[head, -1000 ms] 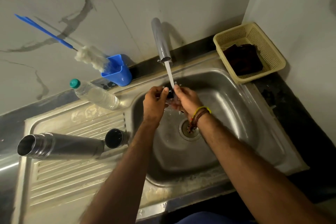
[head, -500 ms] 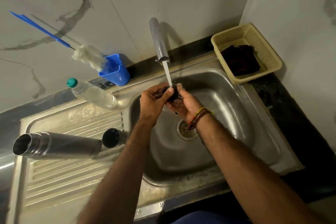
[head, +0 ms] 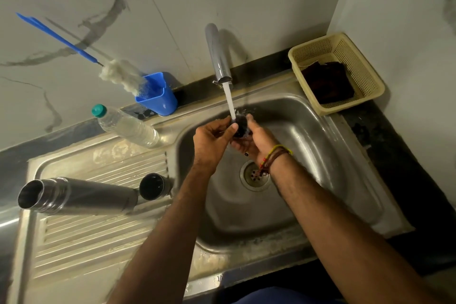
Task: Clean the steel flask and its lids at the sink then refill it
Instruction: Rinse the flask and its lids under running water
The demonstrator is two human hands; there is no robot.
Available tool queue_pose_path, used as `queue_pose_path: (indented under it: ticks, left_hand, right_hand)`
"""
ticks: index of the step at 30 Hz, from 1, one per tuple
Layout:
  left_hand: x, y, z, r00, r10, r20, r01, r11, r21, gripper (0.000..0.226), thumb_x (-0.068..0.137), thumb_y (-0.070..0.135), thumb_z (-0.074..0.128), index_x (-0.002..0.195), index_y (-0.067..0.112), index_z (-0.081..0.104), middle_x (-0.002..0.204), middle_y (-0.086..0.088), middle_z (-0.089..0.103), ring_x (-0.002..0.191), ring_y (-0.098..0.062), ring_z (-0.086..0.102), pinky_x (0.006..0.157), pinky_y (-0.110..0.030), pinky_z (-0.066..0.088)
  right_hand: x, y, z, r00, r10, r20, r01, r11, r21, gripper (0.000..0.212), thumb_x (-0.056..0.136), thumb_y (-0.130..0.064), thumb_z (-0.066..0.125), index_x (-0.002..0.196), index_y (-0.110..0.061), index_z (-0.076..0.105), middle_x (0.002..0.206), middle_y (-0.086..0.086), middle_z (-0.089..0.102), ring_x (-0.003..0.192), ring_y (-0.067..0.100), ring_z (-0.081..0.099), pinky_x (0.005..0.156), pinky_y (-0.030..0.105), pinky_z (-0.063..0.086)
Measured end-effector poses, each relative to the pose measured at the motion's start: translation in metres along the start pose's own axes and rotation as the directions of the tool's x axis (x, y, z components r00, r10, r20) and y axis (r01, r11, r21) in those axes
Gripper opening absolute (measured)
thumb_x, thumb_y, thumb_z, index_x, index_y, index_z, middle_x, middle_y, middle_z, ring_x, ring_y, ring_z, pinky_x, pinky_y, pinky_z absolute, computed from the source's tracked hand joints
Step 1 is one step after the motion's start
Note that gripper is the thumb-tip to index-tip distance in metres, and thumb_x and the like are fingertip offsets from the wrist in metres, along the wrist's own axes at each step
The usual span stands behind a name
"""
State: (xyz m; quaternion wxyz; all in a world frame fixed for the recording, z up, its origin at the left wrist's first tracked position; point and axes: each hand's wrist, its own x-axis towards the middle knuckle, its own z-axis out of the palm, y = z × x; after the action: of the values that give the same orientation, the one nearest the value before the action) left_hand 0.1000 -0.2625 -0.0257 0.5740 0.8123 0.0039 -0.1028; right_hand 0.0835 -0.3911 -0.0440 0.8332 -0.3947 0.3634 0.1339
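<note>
Both hands, left and right, pinching a small dark lid under the tap stream over the sink. Steel flask lying flat on the ribbed drainboard, long axis left-right, open mouth pointing left. Round dark cap just beside its base.

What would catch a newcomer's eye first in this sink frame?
First, the two hands, left hand and right hand, holding a small black lid under the running tap over the sink basin. Next, the open steel flask lying on its side on the draining board at left, a dark cup lid beside its base. Behind, a blue-handled bottle brush leans in a blue holder.
</note>
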Motion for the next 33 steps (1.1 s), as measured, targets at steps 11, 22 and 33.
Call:
queue_pose_path:
  ticks: [11,22,33]
  left_hand:
    - [-0.021,-0.022,-0.008,0.993,-0.022,-0.120,0.035,0.994,0.107,0.022,0.094,0.008,0.070,0.112,0.019,0.074,0.105,0.006,0.076,0.095,-0.005,0.072,0.091,-0.035,0.060]
    - [-0.034,-0.023,-0.025,0.986,0.026,-0.167,0.002,0.987,0.161,0.023,0.102,0.014,0.057,0.122,0.019,0.069,0.115,0.009,0.071,0.105,-0.007,0.067,0.098,-0.039,0.057]
    - [-0.005,0.006,-0.025,0.983,-0.182,0.020,0.183,0.978,-0.095,0.026,0.107,0.018,0.047,0.125,0.012,0.065,0.117,-0.004,0.072,0.104,-0.017,0.071,0.098,-0.043,0.057]
  right_hand:
    - [-0.001,0.005,0.009,0.893,-0.450,-0.001,0.412,0.818,-0.400,0.034,0.086,-0.025,0.078,0.111,-0.009,0.061,0.102,0.005,0.069,0.087,0.014,0.069,0.068,0.018,0.057]
    - [-0.010,0.028,0.007,0.702,-0.712,0.028,0.404,0.365,-0.839,0.040,0.088,-0.047,0.070,0.110,-0.014,0.066,0.104,0.009,0.065,0.095,0.021,0.059,0.082,0.034,0.053]
    - [-0.017,0.019,-0.025,0.876,-0.394,-0.278,0.222,0.841,-0.493,0.038,0.084,-0.036,0.078,0.109,-0.008,0.069,0.107,0.013,0.072,0.091,0.026,0.070,0.068,0.036,0.062]
